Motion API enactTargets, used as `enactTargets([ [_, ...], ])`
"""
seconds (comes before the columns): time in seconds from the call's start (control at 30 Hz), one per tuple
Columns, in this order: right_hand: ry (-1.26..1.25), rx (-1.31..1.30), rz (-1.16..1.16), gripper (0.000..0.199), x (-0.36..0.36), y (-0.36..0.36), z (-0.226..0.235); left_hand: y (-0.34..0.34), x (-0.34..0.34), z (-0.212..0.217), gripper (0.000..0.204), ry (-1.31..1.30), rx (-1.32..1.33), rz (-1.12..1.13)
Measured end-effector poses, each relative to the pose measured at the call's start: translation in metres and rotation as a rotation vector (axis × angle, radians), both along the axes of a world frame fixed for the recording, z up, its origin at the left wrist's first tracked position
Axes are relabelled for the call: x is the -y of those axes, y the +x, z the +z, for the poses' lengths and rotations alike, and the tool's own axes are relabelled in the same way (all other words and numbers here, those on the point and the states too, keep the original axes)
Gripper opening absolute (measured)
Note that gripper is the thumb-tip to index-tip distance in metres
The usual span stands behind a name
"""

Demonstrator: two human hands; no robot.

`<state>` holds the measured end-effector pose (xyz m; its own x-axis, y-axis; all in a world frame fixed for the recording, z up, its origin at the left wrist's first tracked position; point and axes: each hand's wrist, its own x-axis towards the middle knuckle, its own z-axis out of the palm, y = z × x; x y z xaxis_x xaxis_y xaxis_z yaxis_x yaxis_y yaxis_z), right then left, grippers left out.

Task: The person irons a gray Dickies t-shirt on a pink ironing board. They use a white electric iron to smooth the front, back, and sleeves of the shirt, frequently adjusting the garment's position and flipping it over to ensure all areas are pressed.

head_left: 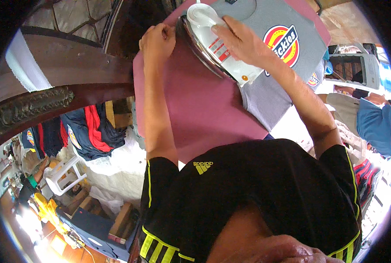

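A white clothes iron [199, 33] with a shiny metal base lies over the left edge of a grey T-shirt [309, 50] that bears a round red and yellow print. My right hand [243, 44] is closed round the iron's handle. To the left of the iron, my left hand [158, 41] has its fingers curled and pressed together above the edge of a maroon padded ironing surface [199, 109]. Whether anything is between those fingers is hidden. The T-shirt is spread on the same padding.
Dark wooden furniture with a carved rail [33, 109] stands at the left. Below it are dark and red folded clothes [94, 131], a white plastic stool [66, 175] and a dark blue box [94, 236]. At the right are a person in blue [373, 122] and stacked garments [366, 179].
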<state>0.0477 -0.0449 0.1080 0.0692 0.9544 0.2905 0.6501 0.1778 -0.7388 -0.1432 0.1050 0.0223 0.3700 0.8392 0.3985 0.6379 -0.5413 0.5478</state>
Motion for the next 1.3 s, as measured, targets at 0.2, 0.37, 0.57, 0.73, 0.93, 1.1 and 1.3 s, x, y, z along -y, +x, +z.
enactTargets([
  [0.2, -0.23, -0.103, 0.071, 0.031, -0.025, -0.001, 0.006, -0.012, 0.013, -0.016, 0.005, 0.181, 0.206, 0.029],
  [0.37, -0.101, 0.026, 0.146, 0.032, 0.0, 0.003, 0.005, -0.011, 0.018, -0.018, 0.004, 0.191, 0.323, 0.067],
  [0.57, 0.355, 0.787, 0.214, 0.048, -0.046, 0.049, -0.072, 0.0, 0.015, -0.008, 0.009, 0.167, 0.438, 0.033],
  [0.73, 0.265, 0.783, 0.161, 0.048, -0.032, 0.036, -0.074, 0.008, -0.006, -0.021, 0.034, 0.115, 0.112, 0.066],
  [0.93, 0.293, 0.687, 0.155, 0.031, 0.084, 0.036, -0.029, 0.046, 0.005, -0.011, 0.051, 0.238, -0.229, 0.164],
  [1.1, 0.025, 0.364, 0.007, 0.022, 0.195, 0.015, -0.002, 0.042, -0.015, -0.025, 0.05, 0.168, -0.172, 0.098],
  [1.3, -0.421, -0.108, -0.169, 0.026, 0.198, 0.004, 0.015, 0.044, -0.013, -0.022, 0.046, 0.167, -0.128, 0.101],
])
